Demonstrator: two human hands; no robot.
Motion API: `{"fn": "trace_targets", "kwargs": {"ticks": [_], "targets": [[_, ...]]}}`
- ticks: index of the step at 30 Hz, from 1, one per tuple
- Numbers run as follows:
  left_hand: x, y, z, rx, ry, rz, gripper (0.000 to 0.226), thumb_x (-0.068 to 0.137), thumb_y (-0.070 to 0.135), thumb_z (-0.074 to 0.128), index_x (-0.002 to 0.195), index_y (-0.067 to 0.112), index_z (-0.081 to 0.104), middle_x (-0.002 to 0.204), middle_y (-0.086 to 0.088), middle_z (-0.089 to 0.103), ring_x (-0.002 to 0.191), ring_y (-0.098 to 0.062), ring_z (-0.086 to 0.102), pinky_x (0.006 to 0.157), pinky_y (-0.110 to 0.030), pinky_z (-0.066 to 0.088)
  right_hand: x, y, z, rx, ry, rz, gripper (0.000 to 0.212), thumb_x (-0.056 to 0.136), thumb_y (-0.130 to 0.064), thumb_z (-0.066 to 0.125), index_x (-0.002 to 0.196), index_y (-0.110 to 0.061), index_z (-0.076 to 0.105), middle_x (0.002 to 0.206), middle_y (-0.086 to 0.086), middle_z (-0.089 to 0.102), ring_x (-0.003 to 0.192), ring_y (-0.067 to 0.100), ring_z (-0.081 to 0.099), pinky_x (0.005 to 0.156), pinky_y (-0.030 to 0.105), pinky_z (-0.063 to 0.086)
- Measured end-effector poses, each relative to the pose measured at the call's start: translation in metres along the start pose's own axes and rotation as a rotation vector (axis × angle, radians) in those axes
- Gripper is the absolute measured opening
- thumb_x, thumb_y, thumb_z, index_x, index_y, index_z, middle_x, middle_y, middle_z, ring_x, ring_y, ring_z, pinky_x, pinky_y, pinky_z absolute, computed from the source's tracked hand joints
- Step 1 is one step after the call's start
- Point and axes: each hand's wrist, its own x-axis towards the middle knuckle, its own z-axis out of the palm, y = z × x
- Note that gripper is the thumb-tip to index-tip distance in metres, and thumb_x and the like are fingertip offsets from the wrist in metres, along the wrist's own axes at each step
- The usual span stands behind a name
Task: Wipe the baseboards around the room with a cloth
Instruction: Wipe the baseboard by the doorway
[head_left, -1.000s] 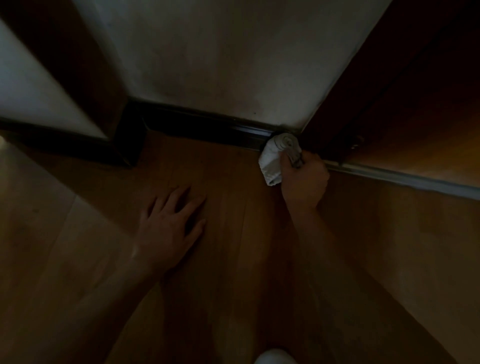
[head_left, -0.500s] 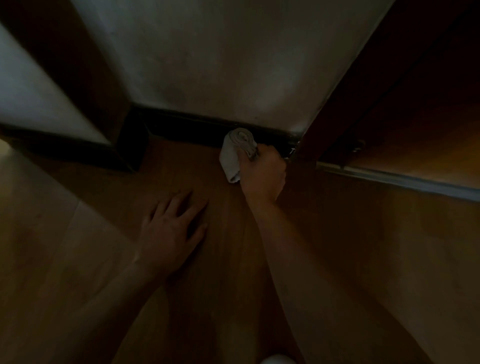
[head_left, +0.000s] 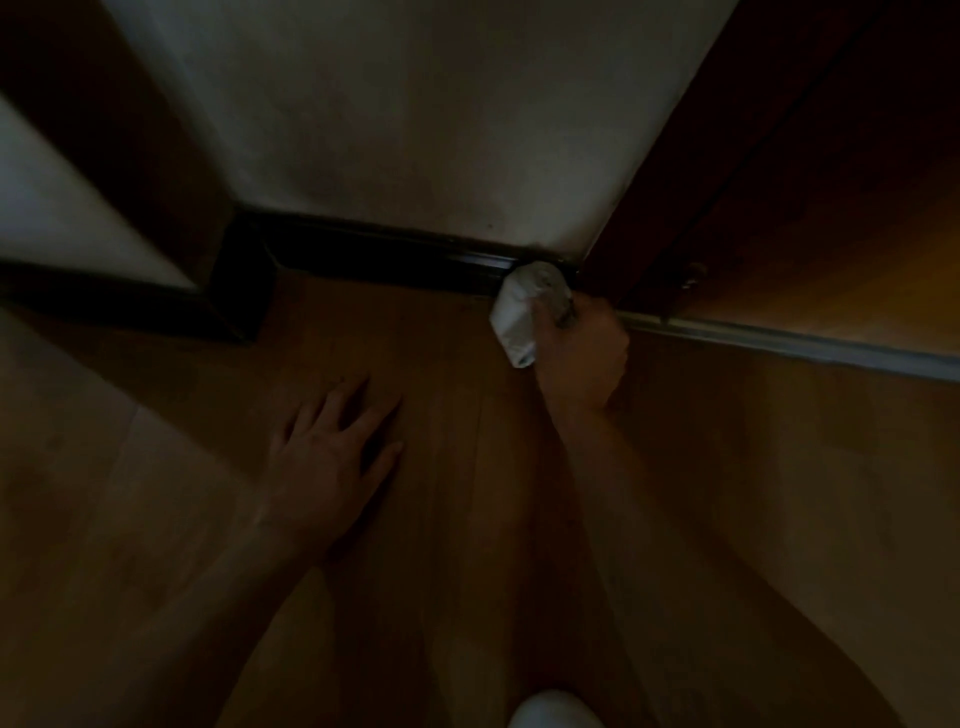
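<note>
A dark baseboard (head_left: 384, 252) runs along the foot of a pale wall. My right hand (head_left: 584, 353) grips a bunched white cloth (head_left: 519, 312) and holds it against the right end of the baseboard, next to a dark door frame. My left hand (head_left: 332, 452) rests flat on the wooden floor, fingers spread, well short of the baseboard.
A dark wooden door frame (head_left: 670, 208) stands at the right, with a metal threshold strip (head_left: 789, 345) along the floor. A dark post or frame (head_left: 156, 171) juts out at the left, its base (head_left: 241, 291) forming a corner. Something white (head_left: 553, 709) shows at the bottom edge.
My right hand slid the cloth left along the baseboard, then back right to the end by the door frame. My left hand stayed flat on the floor.
</note>
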Motion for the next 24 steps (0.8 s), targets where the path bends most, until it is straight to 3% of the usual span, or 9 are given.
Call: {"fn": "trace_targets", "kwargs": {"ticks": [3,14,19,24], "targets": [[-0.001,-0.001,-0.001,-0.005,-0.011,-0.010,0.064,0.092,0.067,0.028,0.147,0.040,0.046,0.158,-0.004,0.037,0.140,-0.032,0.039,0.104,-0.059,0.037,0.002,0.015,-0.009,-0.009,0.047,0.045,0.033,0.091,-0.038,0.066,0.092,-0.005,0.068,0.095,0.015,0.065,0.086,0.030,0.064,0.063,0.029,0.042],[-0.004,-0.003,0.002,0.020,-0.020,0.005,0.065,0.093,0.068,0.025,0.151,0.042,0.038,0.162,-0.003,0.030,0.144,-0.031,0.036,0.106,-0.057,0.037,-0.004,0.013,-0.007,0.046,0.130,0.058,0.031,0.091,-0.033,0.066,0.094,-0.002,0.068,0.099,0.015,0.065,0.085,0.028,0.063,0.065,0.024,0.033],[-0.006,0.002,0.006,0.006,0.011,-0.015,0.065,0.094,0.066,0.027,0.152,0.039,0.039,0.162,-0.006,0.033,0.148,-0.029,0.030,0.109,-0.056,0.033,-0.007,-0.002,0.003,0.036,0.046,-0.092,0.019,0.086,-0.023,0.071,0.083,-0.005,0.066,0.094,0.011,0.063,0.077,0.025,0.062,0.060,0.024,0.035],[-0.005,0.007,0.001,0.021,-0.029,-0.040,0.068,0.093,0.069,0.023,0.151,0.038,0.042,0.159,-0.006,0.037,0.144,-0.033,0.036,0.104,-0.058,0.038,-0.008,-0.015,0.005,0.040,-0.029,-0.092,0.019,0.086,-0.025,0.070,0.082,-0.008,0.065,0.095,0.007,0.063,0.078,0.021,0.061,0.060,0.022,0.032]]}}
